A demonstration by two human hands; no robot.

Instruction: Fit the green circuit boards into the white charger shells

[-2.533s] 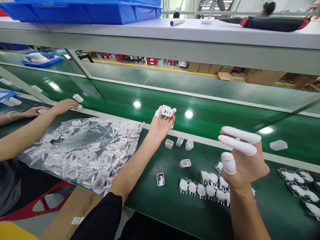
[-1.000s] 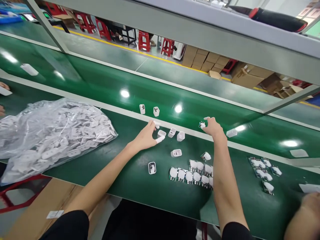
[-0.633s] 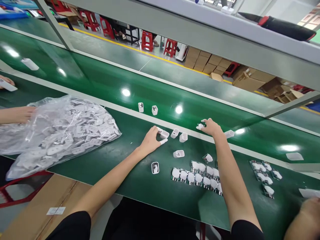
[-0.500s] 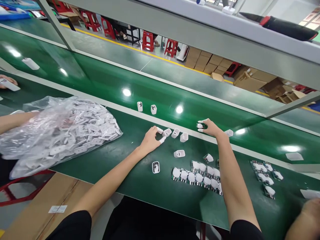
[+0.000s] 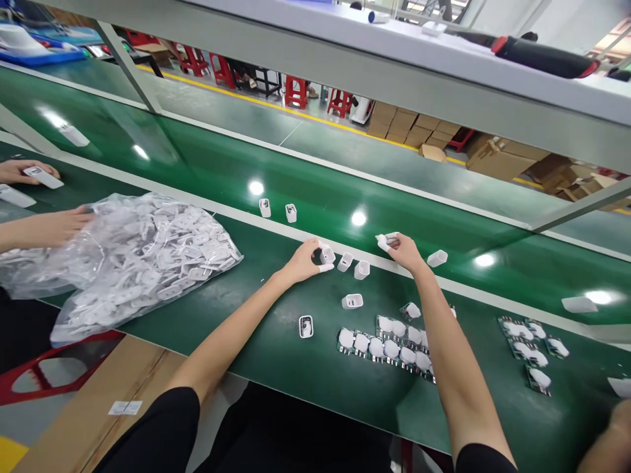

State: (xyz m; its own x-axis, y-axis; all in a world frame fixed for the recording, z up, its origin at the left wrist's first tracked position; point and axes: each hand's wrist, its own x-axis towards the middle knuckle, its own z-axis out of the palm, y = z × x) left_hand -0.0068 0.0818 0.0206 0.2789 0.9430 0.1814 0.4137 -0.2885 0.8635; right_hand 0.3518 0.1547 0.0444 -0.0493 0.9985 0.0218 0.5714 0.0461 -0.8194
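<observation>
My left hand (image 5: 306,260), white covers on its fingertips, has thumb and forefinger around a small white charger housing (image 5: 327,255) on the green table. Two more housings, one of them a white housing (image 5: 345,262), stand just right of it. Over the white strip at the belt's edge, my right hand (image 5: 401,251) pinches a small circuit board (image 5: 384,242) with a white pad, partly hidden by the covered fingertips. Nearer me lie an open housing (image 5: 352,301) on its side and a filled housing (image 5: 306,326) with dark parts inside.
Rows of circuit boards with white pads (image 5: 384,348) lie before me, partly behind my right forearm. More boards (image 5: 522,341) sit at right. A clear bag of white plastic pieces (image 5: 162,249) lies left, touched by another person's hand (image 5: 54,228). Several housings rest on the green belt (image 5: 211,171).
My right hand has moved slightly left with the circuit board, turning it. My left fingers have closed in around the housing. Housings on the belt have shifted left.
</observation>
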